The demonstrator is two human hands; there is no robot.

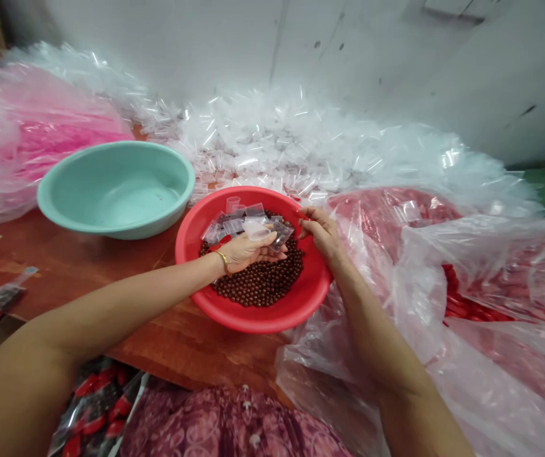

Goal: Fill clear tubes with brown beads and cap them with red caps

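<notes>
Can read no text, label, brand, number or sign anywhere — not on the red basin (253,322), the teal basin (115,190), the clear packets (232,226) or the plastic bags (486,374). Shows only dark marks (528,110) on the wall (206,51) — illegible as writing.

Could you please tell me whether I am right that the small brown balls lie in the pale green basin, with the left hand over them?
Not quite: the head view shows the small brown balls in the red basin, not in the pale green basin. The left hand is indeed over them.
</notes>
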